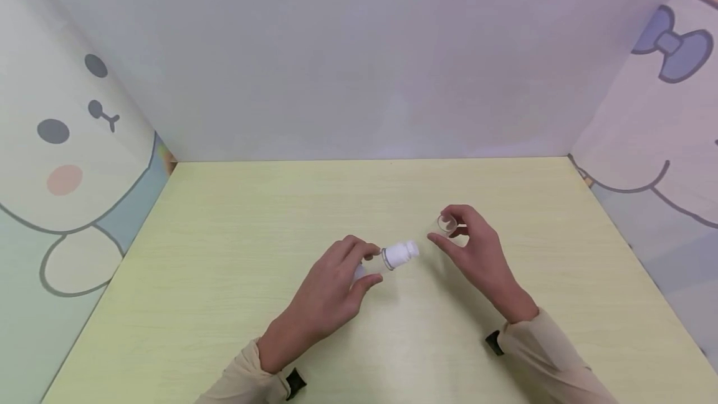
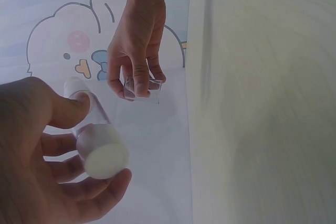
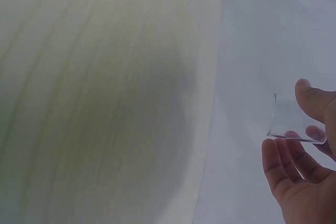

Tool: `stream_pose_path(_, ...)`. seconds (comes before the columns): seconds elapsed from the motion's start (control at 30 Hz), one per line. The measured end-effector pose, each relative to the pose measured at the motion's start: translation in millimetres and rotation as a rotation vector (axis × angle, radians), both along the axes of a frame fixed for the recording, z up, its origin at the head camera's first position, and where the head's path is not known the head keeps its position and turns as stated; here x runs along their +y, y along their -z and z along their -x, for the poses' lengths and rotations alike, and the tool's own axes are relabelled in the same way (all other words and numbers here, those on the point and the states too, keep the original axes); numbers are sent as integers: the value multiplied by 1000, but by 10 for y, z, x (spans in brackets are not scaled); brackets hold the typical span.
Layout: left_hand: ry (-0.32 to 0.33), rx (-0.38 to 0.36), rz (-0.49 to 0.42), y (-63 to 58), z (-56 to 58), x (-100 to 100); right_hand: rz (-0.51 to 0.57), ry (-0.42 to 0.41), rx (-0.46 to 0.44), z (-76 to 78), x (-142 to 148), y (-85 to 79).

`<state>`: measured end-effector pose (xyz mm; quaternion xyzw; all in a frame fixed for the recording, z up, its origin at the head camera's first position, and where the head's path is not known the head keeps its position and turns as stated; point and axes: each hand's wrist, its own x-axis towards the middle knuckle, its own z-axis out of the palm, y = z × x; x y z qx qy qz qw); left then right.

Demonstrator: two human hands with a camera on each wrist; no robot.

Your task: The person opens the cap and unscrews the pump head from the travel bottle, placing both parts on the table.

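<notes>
My left hand (image 1: 332, 292) grips a small clear bottle with a white top (image 1: 397, 255) between thumb and fingers. The bottle lies tilted in the air above the table, its white nozzle end pointing right. In the left wrist view the bottle's white round base (image 2: 106, 160) faces the camera. My right hand (image 1: 479, 254) pinches a clear, hollow cap (image 1: 447, 224) between thumb and fingertips, up and to the right of the nozzle. The clear cap (image 3: 287, 116) also shows in the right wrist view. Bottle and cap are apart.
Both hands are above a pale wood-grain table (image 1: 252, 204). A plain light wall (image 1: 359, 67) stands behind it. Side panels with cartoon animals (image 1: 62, 173) flank the table on the left and right.
</notes>
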<state>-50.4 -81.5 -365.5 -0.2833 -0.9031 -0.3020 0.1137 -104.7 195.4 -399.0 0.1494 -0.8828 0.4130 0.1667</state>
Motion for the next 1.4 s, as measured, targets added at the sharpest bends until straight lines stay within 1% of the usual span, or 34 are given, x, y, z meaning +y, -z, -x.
stream_pose_path(0.17,4,6,6,17,3,-2,-116,8,8,49,48,54)
stream_pose_path(0.33,7,7,10,20,4,0,-184,20,-36,89,91,88)
stream_pose_path(0.43,10,5,10,11,0,2,-212,19,-76,111,113,93)
stream_pose_path(0.63,13,-4,9,-7,-12,7,-275,35,-200,160,146,104)
stream_pose_path(0.73,14,-9,10,-10,-13,8,-304,36,-235,176,159,123)
stream_pose_path(1.13,9,11,14,17,-2,8,-355,30,-296,197,175,143)
stream_pose_path(1.4,12,-1,22,15,-3,3,-346,28,-318,196,170,150)
